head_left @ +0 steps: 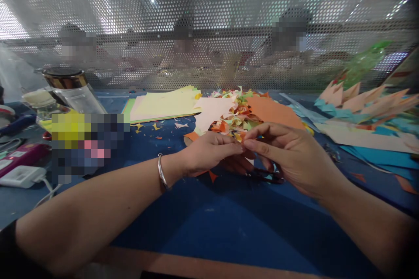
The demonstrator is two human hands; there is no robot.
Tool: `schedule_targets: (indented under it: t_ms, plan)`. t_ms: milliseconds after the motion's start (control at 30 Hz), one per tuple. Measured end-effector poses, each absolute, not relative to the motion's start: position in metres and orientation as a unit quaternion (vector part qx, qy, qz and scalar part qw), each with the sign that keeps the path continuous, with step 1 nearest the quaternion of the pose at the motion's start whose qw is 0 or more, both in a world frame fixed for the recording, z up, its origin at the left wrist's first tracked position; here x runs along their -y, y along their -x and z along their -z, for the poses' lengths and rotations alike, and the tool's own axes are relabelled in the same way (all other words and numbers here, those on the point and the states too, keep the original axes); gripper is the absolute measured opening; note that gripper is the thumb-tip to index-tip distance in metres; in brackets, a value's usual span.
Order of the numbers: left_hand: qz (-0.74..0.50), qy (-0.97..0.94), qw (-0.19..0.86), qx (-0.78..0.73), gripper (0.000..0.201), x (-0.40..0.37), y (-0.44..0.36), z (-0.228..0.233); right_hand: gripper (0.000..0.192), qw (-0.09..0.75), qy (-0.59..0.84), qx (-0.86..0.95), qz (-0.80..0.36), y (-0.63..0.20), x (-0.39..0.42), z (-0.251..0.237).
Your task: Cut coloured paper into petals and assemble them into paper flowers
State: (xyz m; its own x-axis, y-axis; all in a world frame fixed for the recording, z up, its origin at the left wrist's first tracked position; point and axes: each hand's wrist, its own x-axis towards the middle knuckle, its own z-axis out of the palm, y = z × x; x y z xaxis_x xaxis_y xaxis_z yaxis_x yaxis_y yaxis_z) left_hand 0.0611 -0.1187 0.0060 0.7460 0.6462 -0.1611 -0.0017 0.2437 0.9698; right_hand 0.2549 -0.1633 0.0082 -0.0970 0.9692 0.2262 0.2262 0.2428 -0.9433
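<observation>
My left hand [219, 150], with a silver bangle at its wrist, reaches in from the left with its fingers pressed together. Its fingertips meet those of my right hand [283, 148], whose thumb and forefinger are pinched. Whatever lies between them is too small and hidden to name. Just under my right fingers is a dark object with looped handles, like scissors [268, 176]; whether the hand holds it I cannot tell. Behind both hands is a heap of colourful paper scraps [237, 117], between a pale pink sheet [211, 111] and an orange sheet [275, 111].
Stacked coloured paper [163, 104] lies back left, near a lidded clear bottle [78, 93]. A white charger [22, 176] with a cable sits far left. Folded pointed paper pieces [360, 98] stand right, before a green bottle [363, 63]. A perforated metal screen [209, 65] closes the back.
</observation>
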Motion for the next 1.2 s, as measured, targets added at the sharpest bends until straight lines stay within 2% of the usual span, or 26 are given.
schedule_targets:
  t_ms: [333, 833, 1033, 1200]
  plan:
    - [-0.219, -0.562, 0.752, -0.264, 0.020, 0.118, -0.060, -0.004, 0.040, 0.483, 0.464, 0.619, -0.410, -0.256, 0.162, -0.007]
    - [-0.164, -0.579, 0.765, -0.232, 0.029, 0.117, -0.060, -0.004, 0.043, 0.492, 0.452, 0.595, -0.447, -0.256, 0.161, -0.006]
    - [-0.135, -0.570, 0.767, -0.261, 0.039, 0.118, -0.063, -0.010, 0.043, 0.496, 0.456, 0.604, -0.427, -0.254, 0.162, -0.007]
    - [-0.145, -0.580, 0.736, -0.316, 0.037, 0.123, -0.063, -0.016, 0.042, 0.485, 0.467, 0.610, -0.419, -0.255, 0.162, -0.009]
